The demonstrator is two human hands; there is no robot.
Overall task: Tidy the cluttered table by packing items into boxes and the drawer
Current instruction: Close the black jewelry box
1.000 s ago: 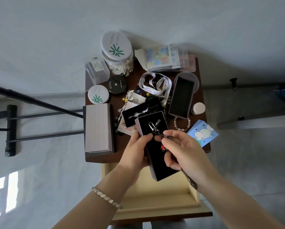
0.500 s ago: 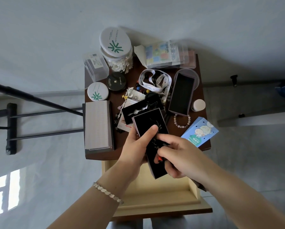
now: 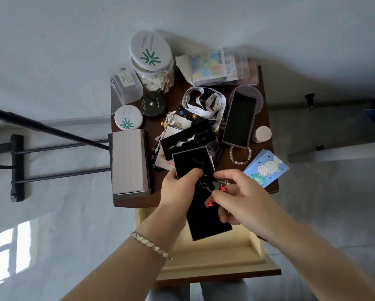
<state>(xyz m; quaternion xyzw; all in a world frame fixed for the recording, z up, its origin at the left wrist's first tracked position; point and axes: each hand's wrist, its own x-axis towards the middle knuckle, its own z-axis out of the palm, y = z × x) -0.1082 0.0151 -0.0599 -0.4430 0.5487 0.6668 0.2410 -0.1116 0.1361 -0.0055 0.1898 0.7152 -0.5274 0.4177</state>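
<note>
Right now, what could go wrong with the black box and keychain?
The right hand only pinches the keychain; it could slip past the black box into the open drawer. The left hand grips that box by one end, so it might tip. The blue sheep carton overhangs the corner of the table; an arm could bump it off.

Two hands in play: left hand [image 3: 179, 193], right hand [image 3: 238, 198]. One keychain [image 3: 223, 189]. Two open black-lined boxes, the held box [image 3: 206, 224] and the far box [image 3: 239, 120]. One closed grey box [image 3: 129, 161]. Two green-starred white lids, on the swab jar [image 3: 150, 51] and the small tin [image 3: 128, 120]. One black compact [image 3: 152, 104], one clear case [image 3: 125, 83], one blue carton [image 3: 265, 168], one bead bracelet [image 3: 240, 157], one lanyard [image 3: 204, 103]. One counter [image 3: 180, 88], one drawer [image 3: 214, 248].
</note>
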